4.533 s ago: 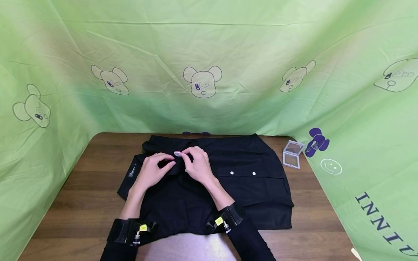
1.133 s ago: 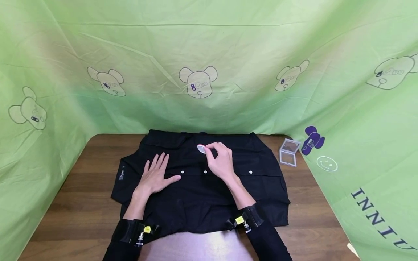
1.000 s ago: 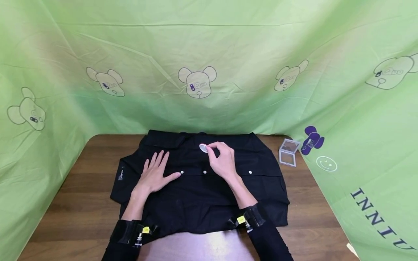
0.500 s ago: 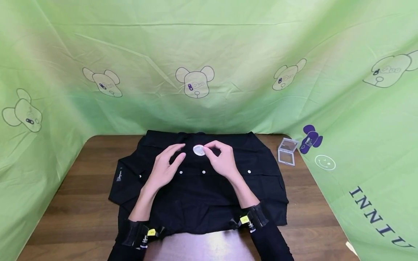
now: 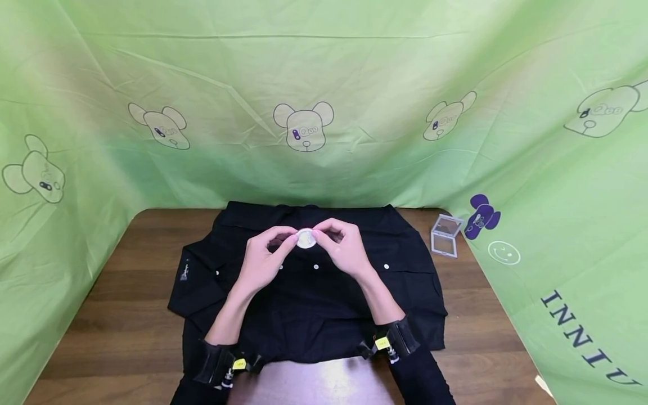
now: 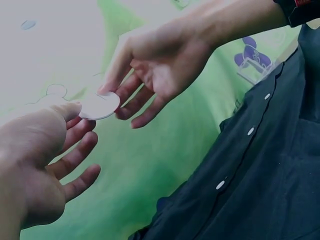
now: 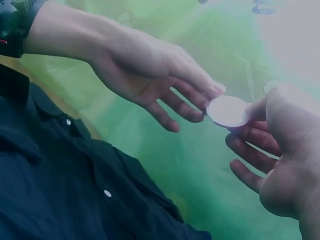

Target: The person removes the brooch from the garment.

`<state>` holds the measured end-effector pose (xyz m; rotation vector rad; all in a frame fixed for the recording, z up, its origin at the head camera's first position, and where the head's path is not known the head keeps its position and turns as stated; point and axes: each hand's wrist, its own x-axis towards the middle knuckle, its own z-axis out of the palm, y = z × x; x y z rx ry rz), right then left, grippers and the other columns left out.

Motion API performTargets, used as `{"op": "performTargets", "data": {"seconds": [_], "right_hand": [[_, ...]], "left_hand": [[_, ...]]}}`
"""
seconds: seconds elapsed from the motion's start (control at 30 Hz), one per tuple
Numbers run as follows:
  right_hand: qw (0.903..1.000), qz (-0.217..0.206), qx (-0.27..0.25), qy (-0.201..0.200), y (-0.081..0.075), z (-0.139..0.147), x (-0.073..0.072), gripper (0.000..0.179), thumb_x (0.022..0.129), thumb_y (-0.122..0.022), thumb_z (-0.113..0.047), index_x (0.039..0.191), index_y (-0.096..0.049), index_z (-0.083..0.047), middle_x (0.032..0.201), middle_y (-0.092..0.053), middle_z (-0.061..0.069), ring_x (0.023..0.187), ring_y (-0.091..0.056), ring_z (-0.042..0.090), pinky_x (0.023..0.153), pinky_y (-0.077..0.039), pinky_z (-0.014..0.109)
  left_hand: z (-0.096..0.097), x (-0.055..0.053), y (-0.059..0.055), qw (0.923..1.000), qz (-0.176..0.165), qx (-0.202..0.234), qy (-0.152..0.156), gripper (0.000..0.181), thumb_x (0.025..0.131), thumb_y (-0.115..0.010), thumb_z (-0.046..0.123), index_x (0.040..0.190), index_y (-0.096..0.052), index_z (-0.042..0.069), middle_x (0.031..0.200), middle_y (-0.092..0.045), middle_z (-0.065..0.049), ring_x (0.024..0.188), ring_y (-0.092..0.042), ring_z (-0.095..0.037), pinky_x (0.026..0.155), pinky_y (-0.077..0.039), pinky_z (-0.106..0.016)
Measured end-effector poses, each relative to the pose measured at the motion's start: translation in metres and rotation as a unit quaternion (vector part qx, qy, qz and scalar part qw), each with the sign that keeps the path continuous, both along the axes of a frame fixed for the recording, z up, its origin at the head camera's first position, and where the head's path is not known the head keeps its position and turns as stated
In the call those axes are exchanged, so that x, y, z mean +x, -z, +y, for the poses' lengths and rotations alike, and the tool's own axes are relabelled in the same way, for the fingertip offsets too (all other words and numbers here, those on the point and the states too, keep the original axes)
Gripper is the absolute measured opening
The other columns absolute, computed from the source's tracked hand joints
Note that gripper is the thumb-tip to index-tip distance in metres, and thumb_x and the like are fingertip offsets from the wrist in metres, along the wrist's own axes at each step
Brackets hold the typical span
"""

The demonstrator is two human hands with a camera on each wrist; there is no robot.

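A small, thin round white disc with a pinkish edge (image 5: 306, 239) is held up over the shirt, its pale face turned towards me. My left hand (image 5: 264, 259) pinches its left edge between thumb and forefinger. On the opposite edge, my right hand (image 5: 346, 251) does the same. Both wrist views show the disc (image 6: 100, 105) between the two thumbs, with the remaining fingers spread loosely below. Beneath lies a black button-up shirt (image 5: 314, 315), laid sideways, with white buttons along its placket. A pale label or print (image 5: 184, 271) shows on its left part.
An open, clear square plastic case (image 5: 444, 246) stands at the back right of the wooden table (image 5: 116, 292). Green printed cloth (image 5: 228, 169) hangs round the back and sides. A small white item (image 5: 544, 385) lies by the right front edge.
Earlier both hands worked at the shirt with the disc; then the left hand lay flat on the cloth. It has since risen to the disc and pinched it. The disc now faces me.
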<state>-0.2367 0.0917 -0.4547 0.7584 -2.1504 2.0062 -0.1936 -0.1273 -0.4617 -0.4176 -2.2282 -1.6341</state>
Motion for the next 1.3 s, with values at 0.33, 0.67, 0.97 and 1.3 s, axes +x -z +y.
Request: {"op": "performTargets", "data": {"seconds": [0.33, 0.67, 0.97, 1.3], "right_hand": [[0.9999, 0.010, 0.004, -0.014, -0.0004, -0.0014, 0.0032, 0.010, 0.103, -0.075, 0.002, 0.105, -0.078, 0.011, 0.102, -0.081, 0.031, 0.088, -0.075, 0.001, 0.082, -0.062, 0.018], [0.9988, 0.016, 0.002, -0.046, -0.0020, -0.0026, 0.0057, 0.024, 0.103, -0.076, 0.000, 0.126, -0.076, 0.008, 0.117, -0.080, 0.031, 0.102, -0.078, 0.007, 0.092, -0.062, 0.020], [0.9969, 0.010, 0.012, -0.077, -0.0028, -0.0017, 0.0089, 0.036, 0.097, -0.078, 0.008, 0.132, -0.072, 0.011, 0.121, -0.079, 0.035, 0.103, -0.076, 0.006, 0.097, -0.064, 0.025], [0.9987, 0.008, 0.021, -0.047, -0.0023, -0.0026, 0.0089, 0.029, 0.098, -0.080, 0.004, 0.126, -0.075, 0.011, 0.115, -0.081, 0.033, 0.100, -0.076, 0.000, 0.095, -0.064, 0.026]], "left_hand": [[-0.0001, 0.0027, 0.0008, 0.9998, 0.000, 0.014, -0.010, 0.009, 0.105, -0.082, 0.016, 0.109, -0.085, 0.009, 0.098, -0.084, -0.011, 0.079, -0.072, -0.008, 0.068, -0.059, -0.025], [0.0013, 0.0029, -0.0005, 0.9986, 0.009, 0.041, -0.033, 0.008, 0.103, -0.084, 0.014, 0.109, -0.085, 0.008, 0.094, -0.083, -0.013, 0.077, -0.068, -0.005, 0.071, -0.053, -0.016], [0.0027, 0.0045, -0.0013, 0.9975, -0.011, 0.063, -0.032, 0.009, 0.104, -0.083, 0.016, 0.109, -0.085, 0.009, 0.091, -0.078, -0.011, 0.077, -0.066, -0.006, 0.067, -0.050, -0.016], [0.0035, 0.0048, -0.0011, 0.9975, -0.008, 0.065, -0.027, 0.009, 0.104, -0.083, 0.016, 0.110, -0.085, 0.009, 0.093, -0.080, -0.012, 0.078, -0.067, -0.005, 0.068, -0.051, -0.016]]}}
